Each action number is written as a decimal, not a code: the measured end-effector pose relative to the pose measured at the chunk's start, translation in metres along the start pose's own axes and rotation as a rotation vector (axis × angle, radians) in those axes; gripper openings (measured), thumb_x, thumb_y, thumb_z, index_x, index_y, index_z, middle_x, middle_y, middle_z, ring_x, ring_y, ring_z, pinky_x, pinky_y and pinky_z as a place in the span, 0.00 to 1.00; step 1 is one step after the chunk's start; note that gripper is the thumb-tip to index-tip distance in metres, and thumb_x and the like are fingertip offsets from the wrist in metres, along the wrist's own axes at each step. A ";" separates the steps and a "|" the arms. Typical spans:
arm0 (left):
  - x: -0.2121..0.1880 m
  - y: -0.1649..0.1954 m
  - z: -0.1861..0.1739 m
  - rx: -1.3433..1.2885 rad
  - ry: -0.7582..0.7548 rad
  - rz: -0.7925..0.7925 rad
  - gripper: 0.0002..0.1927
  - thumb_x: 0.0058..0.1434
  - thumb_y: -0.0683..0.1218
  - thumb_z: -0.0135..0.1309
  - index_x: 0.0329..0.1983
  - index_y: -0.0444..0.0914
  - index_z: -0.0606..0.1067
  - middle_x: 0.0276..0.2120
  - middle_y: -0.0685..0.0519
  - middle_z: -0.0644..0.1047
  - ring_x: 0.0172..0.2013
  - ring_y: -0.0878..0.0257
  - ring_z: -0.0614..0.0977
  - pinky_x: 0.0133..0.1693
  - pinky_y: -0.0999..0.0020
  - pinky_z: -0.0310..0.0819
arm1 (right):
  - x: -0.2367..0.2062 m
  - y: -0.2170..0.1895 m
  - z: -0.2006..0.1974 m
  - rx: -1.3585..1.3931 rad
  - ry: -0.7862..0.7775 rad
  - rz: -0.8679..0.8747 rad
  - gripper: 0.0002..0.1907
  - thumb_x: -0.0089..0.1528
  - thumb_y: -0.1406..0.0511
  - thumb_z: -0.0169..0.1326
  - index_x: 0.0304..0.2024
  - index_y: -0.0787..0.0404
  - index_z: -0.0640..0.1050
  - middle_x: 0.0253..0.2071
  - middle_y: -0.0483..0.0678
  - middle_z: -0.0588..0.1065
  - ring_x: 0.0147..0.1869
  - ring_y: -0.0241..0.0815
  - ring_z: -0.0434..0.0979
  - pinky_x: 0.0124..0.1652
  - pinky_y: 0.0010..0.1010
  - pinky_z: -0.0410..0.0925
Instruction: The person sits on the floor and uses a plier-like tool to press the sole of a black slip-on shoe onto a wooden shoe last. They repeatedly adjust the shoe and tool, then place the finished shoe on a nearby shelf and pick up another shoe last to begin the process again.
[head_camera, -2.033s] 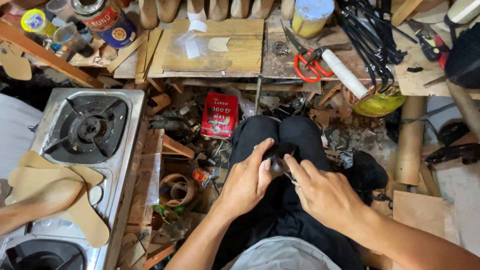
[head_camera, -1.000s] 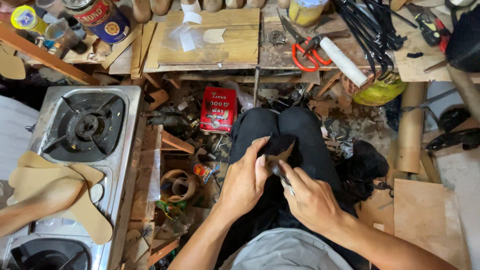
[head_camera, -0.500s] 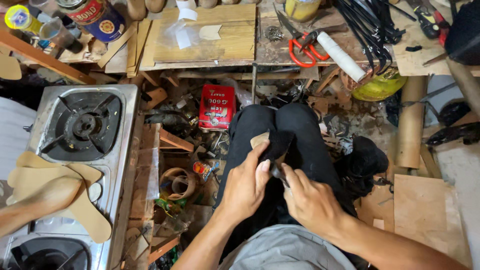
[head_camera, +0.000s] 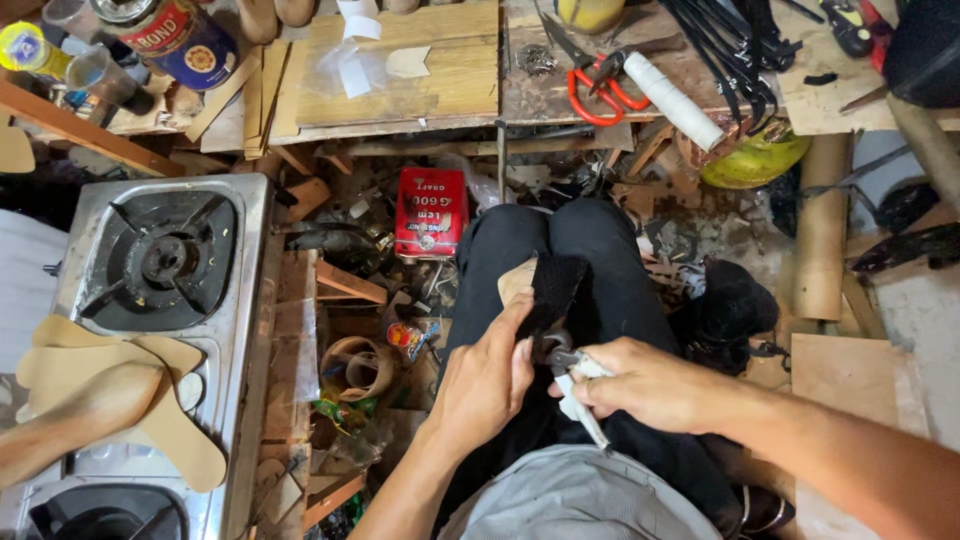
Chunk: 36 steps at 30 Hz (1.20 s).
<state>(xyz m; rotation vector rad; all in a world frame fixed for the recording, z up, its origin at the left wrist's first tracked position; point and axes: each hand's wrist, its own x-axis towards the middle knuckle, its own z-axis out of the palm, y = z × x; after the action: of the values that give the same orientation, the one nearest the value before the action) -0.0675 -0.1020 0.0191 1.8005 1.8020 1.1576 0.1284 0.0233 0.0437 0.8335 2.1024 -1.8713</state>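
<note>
Black strap piece (head_camera: 553, 285) on the lap, both hands working it over the knees.

Black fabric lies across the person's dark trousers (head_camera: 600, 250), just below the red tin (head_camera: 431, 212) that sits on the cluttered floor. The left hand (head_camera: 487, 380) grips the lower end of the strap piece, thumb pressed against its edge, with a tan backing showing beside it. The right hand (head_camera: 645, 385) is clenched around a small white-wrapped tool (head_camera: 578, 395), its metal tip touching the strap piece right beside the left thumb. Left of the red tin stands a steel gas stove (head_camera: 165, 260), tan insole cutouts (head_camera: 130, 385) lying on its near side. Above the tin, on the wooden bench (head_camera: 440, 80), red-handled scissors (head_camera: 592, 85) rest beside a white roll (head_camera: 672, 98).
</note>
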 end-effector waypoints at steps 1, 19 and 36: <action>-0.001 0.000 0.001 0.015 -0.015 0.002 0.24 0.67 0.41 0.48 0.65 0.30 0.63 0.61 0.36 0.75 0.39 0.34 0.82 0.37 0.46 0.78 | -0.002 -0.006 -0.005 -0.007 -0.026 0.011 0.16 0.62 0.62 0.52 0.47 0.62 0.84 0.30 0.43 0.80 0.34 0.32 0.76 0.37 0.28 0.72; 0.020 -0.004 -0.016 -0.101 -0.126 -0.104 0.24 0.71 0.44 0.50 0.69 0.37 0.64 0.49 0.36 0.80 0.38 0.36 0.82 0.38 0.46 0.76 | 0.002 -0.008 0.013 -0.437 0.403 -0.270 0.09 0.62 0.64 0.53 0.38 0.64 0.74 0.25 0.61 0.76 0.30 0.63 0.77 0.27 0.47 0.66; 0.003 -0.015 -0.010 -0.029 -0.070 0.009 0.23 0.66 0.39 0.49 0.64 0.33 0.64 0.62 0.39 0.74 0.43 0.39 0.83 0.41 0.51 0.80 | 0.007 -0.012 0.002 -0.120 0.009 0.295 0.09 0.68 0.60 0.49 0.39 0.58 0.74 0.22 0.49 0.75 0.25 0.43 0.77 0.28 0.37 0.71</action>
<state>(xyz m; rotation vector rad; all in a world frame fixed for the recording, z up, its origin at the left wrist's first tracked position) -0.0849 -0.1000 0.0151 1.8119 1.7306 1.1051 0.1161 0.0228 0.0505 1.0573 1.9488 -1.5784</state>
